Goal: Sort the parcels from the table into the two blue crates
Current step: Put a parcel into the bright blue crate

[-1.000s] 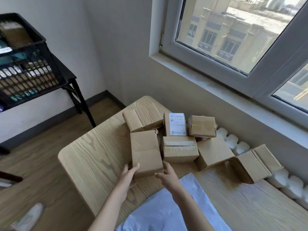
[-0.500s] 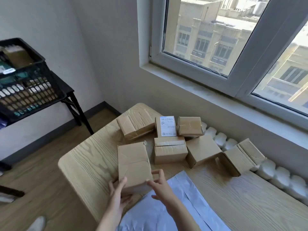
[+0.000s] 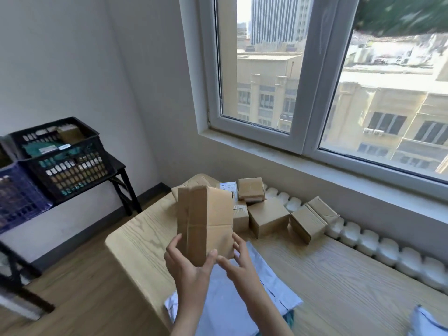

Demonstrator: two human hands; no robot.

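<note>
Over table [image 3: 339,275], left hand [image 3: 189,264] grips parcel [image 3: 203,221], right hand [image 3: 241,261] touches it.

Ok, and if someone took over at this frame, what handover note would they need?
Left hand grips the cardboard box from below, upright above the table; right hand touches its lower right corner, fingers spread.
Done: the dark crate on the stand to the left already holds parcels; the blue crate beside it is only partly in view.
Left: crate this box, then the other cardboard boxes on the table and the white mailers at its near edge.
</note>
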